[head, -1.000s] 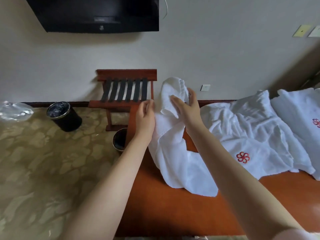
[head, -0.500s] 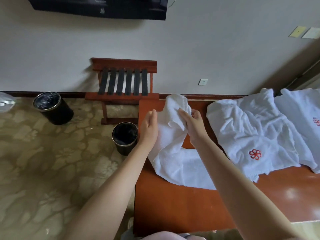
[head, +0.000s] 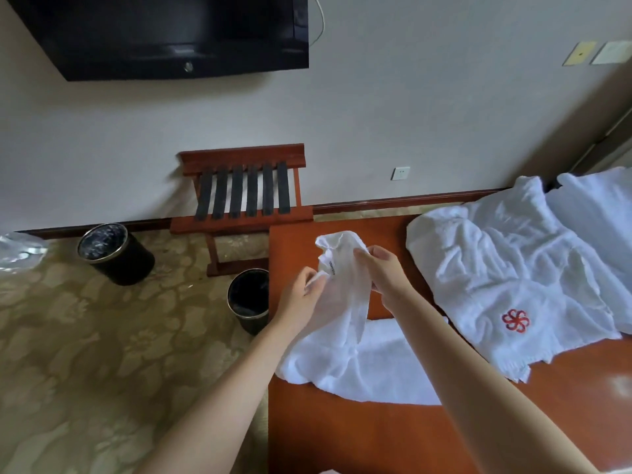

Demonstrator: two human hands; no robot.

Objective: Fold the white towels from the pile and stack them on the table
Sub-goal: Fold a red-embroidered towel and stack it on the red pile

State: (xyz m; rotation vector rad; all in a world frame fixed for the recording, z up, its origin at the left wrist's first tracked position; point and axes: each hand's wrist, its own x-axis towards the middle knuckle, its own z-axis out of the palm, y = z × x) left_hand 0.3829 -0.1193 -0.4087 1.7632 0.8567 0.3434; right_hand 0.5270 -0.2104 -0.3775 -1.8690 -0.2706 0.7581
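A white towel [head: 342,357] hangs bunched between both hands over the left part of the orange-brown table [head: 342,436]; its lower half lies spread on the tabletop. My left hand [head: 301,299] pinches the towel's left edge near a small label. My right hand [head: 386,275] grips the upper bunched part from the right. A pile of white towels [head: 506,271] with a red flower emblem lies crumpled on the table's right side, apart from the held towel.
A small black bin [head: 248,299] stands on the floor against the table's left edge, another black bin [head: 116,254] further left. A wooden luggage rack [head: 246,196] stands by the wall under a wall-mounted TV [head: 171,32]. Patterned carpet covers the floor.
Both hands have come down and nearer to me with the towel; more of its lower half now lies on the table. The left hand moved from the towel's side to pinching its edge.
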